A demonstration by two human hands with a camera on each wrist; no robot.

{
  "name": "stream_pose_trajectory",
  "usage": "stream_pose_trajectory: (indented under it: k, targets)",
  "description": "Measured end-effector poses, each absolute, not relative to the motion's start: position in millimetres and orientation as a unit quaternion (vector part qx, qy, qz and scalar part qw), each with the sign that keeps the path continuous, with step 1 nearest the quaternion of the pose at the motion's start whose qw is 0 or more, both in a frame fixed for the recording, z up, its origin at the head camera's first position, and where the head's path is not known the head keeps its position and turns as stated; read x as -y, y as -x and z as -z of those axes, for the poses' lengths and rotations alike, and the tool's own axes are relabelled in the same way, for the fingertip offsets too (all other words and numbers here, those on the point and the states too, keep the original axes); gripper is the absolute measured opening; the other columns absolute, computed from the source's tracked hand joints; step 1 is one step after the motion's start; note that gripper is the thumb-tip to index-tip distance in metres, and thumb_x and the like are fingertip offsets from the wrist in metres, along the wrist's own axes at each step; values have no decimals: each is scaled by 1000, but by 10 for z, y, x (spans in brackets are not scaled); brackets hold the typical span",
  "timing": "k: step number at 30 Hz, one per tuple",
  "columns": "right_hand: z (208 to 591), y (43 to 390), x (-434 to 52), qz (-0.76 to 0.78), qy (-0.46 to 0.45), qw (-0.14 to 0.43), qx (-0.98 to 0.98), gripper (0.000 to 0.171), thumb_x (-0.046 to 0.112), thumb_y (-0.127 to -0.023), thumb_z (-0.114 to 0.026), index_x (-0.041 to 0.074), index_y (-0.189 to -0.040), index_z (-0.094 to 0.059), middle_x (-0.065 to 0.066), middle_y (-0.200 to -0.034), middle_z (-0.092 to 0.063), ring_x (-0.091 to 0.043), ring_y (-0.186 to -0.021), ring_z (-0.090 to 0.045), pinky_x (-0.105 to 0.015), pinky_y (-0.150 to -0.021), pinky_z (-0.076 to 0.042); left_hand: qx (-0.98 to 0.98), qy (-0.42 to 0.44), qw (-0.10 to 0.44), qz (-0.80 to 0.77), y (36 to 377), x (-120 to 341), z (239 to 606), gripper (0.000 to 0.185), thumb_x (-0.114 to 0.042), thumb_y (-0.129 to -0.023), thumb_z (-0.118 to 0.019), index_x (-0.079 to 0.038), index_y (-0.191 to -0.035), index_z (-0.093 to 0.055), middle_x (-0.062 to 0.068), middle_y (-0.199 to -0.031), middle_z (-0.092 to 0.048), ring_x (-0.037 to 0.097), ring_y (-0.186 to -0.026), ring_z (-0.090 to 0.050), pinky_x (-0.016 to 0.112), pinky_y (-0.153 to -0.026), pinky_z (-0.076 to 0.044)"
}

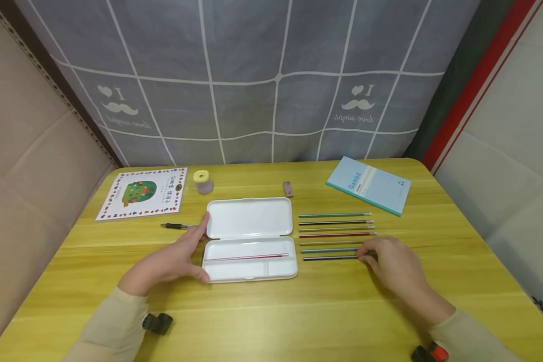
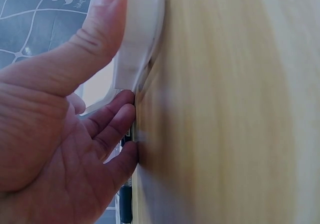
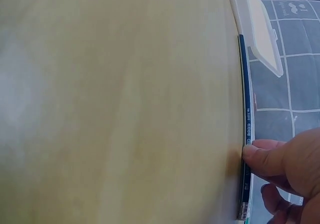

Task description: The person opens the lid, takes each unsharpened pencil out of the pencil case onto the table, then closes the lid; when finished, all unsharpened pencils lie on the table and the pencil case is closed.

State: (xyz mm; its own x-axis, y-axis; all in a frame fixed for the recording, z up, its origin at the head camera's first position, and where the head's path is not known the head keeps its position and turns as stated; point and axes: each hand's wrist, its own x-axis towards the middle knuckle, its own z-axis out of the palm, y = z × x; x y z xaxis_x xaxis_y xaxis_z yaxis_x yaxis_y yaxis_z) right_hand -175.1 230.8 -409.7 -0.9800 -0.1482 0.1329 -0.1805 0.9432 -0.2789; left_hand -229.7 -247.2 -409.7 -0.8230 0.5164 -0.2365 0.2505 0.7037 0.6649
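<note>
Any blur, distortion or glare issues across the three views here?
Head view: sharp, even light, wide-angle bowing at the table edges, faint sheen on the white pencil case. Left wrist view: tabletop smeared and washed out, left hand sharper. Right wrist view: wood soft and blurred, dark pencil and right hand fairly crisp.
</note>
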Motion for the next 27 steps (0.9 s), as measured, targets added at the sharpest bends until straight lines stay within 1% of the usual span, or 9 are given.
stream_pose_trajectory:
  k: [6,10,14,17,22,27]
  targets:
    - [4086,1774,-2281,-142,-87,51,985,13,14,-86,-86,26,-86,-82,0,-96,-78,-29,-87,-70,-43,-59,-55,-901,-212,205,-319,2292,2498,4076,148,-41,-70,-93,-8,-165,15,31,-165,-18,47,-152,-20,65,-121,-20]
    - [4097,1767,-2280,-139,-99,55,984,12,15,-85,-87,26,-86,-83,0,-95,-79,-28,-85,-70,-42,-58,-56,-899,-214,206,-322,2292,2500,4072,147,-39,-70,-93,-6,-165,14,31,-163,-22,46,-150,-24,65,-121,-21]
    - [4113,1743,-2298,-136,-112,64,982,12,14,-83,-88,24,-89,-84,0,-96,-78,-28,-87,-72,-47,-65,-59,-897,-213,212,-324,2287,2484,4083,147,-40,-70,-93,-7,-165,14,30,-163,-23,46,-150,-24,64,-121,-21]
    - [4105,1736,-2283,-136,-127,86,979,14,15,-82,-89,24,-91,-84,1,-98,-78,-27,-91,-73,-49,-73,-60,-897,-215,210,-325,2281,2471,4092,147,-41,-70,-93,-6,-165,14,31,-164,-20,46,-152,-21,64,-122,-19]
    - [4051,1759,-2104,-137,-172,129,967,15,19,-80,-91,23,-93,-84,3,-99,-78,-25,-95,-74,-48,-79,-60,-897,-213,205,-328,2272,2470,4091,148,-40,-70,-93,-6,-165,14,32,-165,-18,47,-152,-20,64,-122,-18]
    - [4005,1834,-1812,-158,-196,130,959,15,20,-81,-91,21,-95,-84,4,-99,-78,-23,-94,-73,-47,-82,-60,-898,-207,210,-326,2270,2464,4078,148,-39,-69,-94,-6,-165,14,30,-164,-22,45,-152,-22,63,-122,-19]
